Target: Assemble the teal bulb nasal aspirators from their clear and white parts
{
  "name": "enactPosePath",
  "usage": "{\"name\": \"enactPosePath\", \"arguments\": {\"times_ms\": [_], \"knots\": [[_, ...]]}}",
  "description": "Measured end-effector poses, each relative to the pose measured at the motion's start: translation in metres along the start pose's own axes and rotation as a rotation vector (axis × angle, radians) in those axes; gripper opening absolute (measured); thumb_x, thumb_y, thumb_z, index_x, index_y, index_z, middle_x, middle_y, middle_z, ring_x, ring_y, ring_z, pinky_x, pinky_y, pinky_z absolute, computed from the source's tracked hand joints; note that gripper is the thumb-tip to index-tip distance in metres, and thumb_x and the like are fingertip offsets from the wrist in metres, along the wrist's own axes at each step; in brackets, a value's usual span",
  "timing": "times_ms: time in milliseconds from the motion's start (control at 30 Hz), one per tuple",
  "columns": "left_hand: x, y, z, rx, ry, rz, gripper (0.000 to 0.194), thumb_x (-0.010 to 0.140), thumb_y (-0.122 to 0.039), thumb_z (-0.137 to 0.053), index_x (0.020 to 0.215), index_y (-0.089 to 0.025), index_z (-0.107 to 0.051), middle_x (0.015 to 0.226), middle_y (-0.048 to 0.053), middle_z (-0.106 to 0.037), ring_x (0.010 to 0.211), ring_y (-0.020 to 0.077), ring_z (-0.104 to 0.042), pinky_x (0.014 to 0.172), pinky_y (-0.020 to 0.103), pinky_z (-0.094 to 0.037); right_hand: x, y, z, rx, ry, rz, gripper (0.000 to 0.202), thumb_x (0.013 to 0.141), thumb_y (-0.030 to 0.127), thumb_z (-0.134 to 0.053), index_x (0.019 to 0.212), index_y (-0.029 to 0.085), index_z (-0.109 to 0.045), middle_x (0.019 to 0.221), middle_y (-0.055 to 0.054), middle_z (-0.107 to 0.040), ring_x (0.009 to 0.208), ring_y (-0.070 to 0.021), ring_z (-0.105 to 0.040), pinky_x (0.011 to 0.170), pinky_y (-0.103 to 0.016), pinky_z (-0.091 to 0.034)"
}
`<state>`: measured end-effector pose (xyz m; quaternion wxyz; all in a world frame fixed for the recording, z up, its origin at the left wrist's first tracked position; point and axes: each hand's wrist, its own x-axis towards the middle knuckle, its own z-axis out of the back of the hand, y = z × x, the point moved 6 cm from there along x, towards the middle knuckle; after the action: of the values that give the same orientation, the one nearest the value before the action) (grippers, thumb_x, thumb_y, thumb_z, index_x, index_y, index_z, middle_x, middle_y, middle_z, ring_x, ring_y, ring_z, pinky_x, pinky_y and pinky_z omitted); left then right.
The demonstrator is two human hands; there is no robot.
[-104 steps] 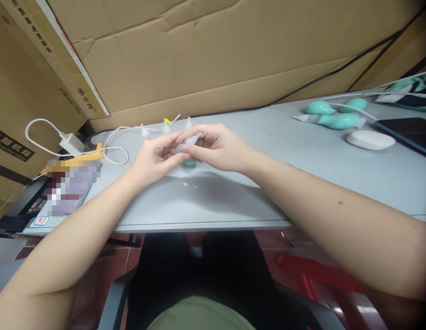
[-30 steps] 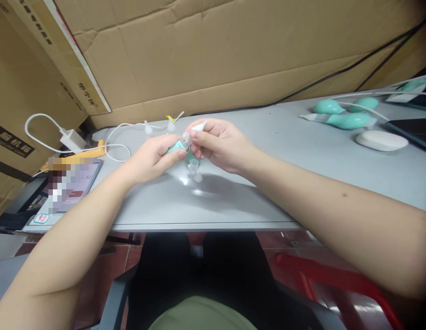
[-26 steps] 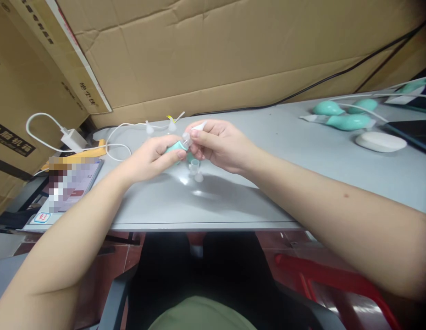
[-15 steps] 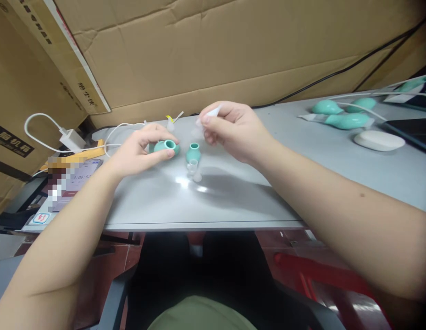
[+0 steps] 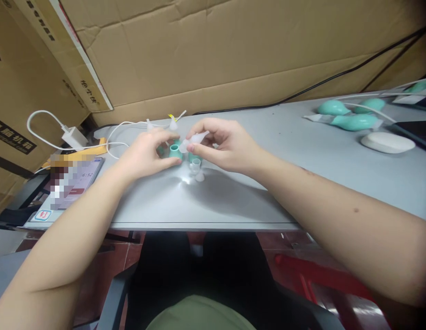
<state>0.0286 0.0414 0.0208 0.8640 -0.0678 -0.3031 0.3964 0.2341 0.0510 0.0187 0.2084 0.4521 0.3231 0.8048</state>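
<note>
My left hand (image 5: 152, 153) is curled around a small teal bulb (image 5: 175, 150) whose round opening faces up. Between the thumb and fingers of my right hand (image 5: 224, 144) is a translucent white pointed nozzle (image 5: 198, 138), tilted just right of that opening. A second teal bulb (image 5: 195, 157) stands partly hidden under my right hand. In front of it are a small clear plastic piece (image 5: 195, 165) and a whitish cone tip (image 5: 199, 177). Behind my left hand stand more white tips (image 5: 173, 123), one beside a yellow bit.
On the grey table (image 5: 268, 133), the right side holds teal bulbs (image 5: 353, 121), a white oval case (image 5: 387, 142) and a dark device (image 5: 417, 137). At left are a phone (image 5: 82, 183), a white charger (image 5: 74, 137) and cables. Cardboard (image 5: 216, 55) stands behind.
My right hand has moved left and down, bringing the white nozzle close to the bulb at my left hand. My left hand has shifted slightly right with its bulb.
</note>
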Motion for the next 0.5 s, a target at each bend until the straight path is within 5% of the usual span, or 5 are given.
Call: {"name": "enactPosePath", "arguments": {"times_ms": [133, 333, 500], "knots": [[-0.006, -0.019, 0.011, 0.031, -0.114, -0.207, 0.064, 0.091, -0.059, -0.094, 0.142, -0.023, -0.087, 0.128, 0.012, -0.09, 0.103, 0.0272, -0.081, 0.098, 0.042, -0.066, 0.0, 0.002, -0.004, -0.012, -0.052, 0.021, 0.011, 0.095, 0.029, -0.091, 0.1, 0.024, -0.083, 0.087, 0.0, -0.079, 0.07, -0.0152, -0.064, 0.066, -0.032, -0.05], [-0.005, -0.018, 0.004, -0.061, -0.171, -0.119, 0.043, 0.102, -0.05, -0.083, 0.136, -0.025, -0.092, 0.114, 0.006, -0.094, 0.092, 0.0226, -0.085, 0.088, 0.034, -0.067, -0.001, 0.006, -0.014, 0.126, -0.035, -0.117, 0.017, 0.099, 0.037, -0.089, 0.091, 0.024, -0.08, 0.081, -0.001, -0.079, 0.071, -0.0186, -0.068, 0.066, -0.034, -0.055], [-0.004, -0.03, 0.006, -0.011, -0.177, -0.086, 0.027, 0.102, -0.036, -0.076, 0.121, -0.026, -0.094, 0.101, 0.003, -0.092, 0.085, 0.0202, -0.083, 0.079, 0.03, -0.062, -0.002, 0.008, -0.01, -0.067, -0.061, -0.024, 0.023, 0.106, 0.044, -0.082, 0.092, 0.026, -0.086, 0.085, -0.003, -0.082, 0.074, -0.0208, -0.067, 0.072, -0.038, -0.052]]}}
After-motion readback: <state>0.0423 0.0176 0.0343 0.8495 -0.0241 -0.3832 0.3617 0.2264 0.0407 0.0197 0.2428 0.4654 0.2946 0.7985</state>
